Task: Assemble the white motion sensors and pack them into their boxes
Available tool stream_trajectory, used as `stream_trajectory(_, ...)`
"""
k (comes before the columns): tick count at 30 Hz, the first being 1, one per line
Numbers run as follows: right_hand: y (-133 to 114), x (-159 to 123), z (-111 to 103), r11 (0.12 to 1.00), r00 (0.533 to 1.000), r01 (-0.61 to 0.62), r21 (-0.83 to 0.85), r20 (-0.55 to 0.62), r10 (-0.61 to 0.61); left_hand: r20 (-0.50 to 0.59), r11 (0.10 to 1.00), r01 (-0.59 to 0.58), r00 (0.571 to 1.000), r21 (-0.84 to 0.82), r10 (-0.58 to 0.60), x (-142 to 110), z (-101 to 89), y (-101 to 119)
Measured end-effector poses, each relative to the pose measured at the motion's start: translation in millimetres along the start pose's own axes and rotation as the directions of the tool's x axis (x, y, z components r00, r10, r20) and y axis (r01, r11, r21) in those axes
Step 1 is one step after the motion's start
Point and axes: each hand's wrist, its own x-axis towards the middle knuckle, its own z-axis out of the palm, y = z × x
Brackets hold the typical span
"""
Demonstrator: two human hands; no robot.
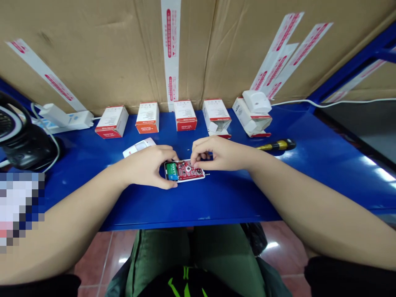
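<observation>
left hand (145,167) fingers grasping red circuit board (185,173) | right hand (219,153) fingertips (195,162) pinching it too | steady two-hand hold works best

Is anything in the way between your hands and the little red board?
No, nothing visible stands in the way. The left hand and the right hand are both already touching the red circuit board, which sits in a white casing on the blue bench.

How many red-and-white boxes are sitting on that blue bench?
5, in a row at the back of the blue bench: the leftmost box, second box, middle box, fourth box and rightmost box, under a white detector.
</observation>
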Motion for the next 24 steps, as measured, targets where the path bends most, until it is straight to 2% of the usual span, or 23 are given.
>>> stream_trajectory(6, 0.5, 3.6, 11.7, 0.997, 0.997, -0.071, -0.036, -0.023, 0.071, 0.002, 1.0, 0.011, 1.0, -0.004, -0.011, 0.7, 0.7, -2.7)
stream_trajectory(12, -4.6, 3.5, 18.3, 0.984, 0.995, -0.086, -0.156, -0.065, 0.076, -0.011, 1.0, -0.009, 1.0, 0.008, 0.009, 1.2, 1.8, -2.5)
stream_trajectory(20, -11.4, 1.0, 18.0, 0.933, 1.0, 0.004, -0.36, 0.001, -0.004, -0.02, 1.0, -0.024, 1.0, 0.014, 0.025, 0.3, 2.8, -5.3)
stream_trajectory(24, -16.3, 0.9, 18.9, 0.89, 1.0, 0.009, -0.455, 0.023, 0.001, -0.01, 1.0, -0.018, 1.0, 0.02, 0.019, 0.2, 2.5, -6.1)
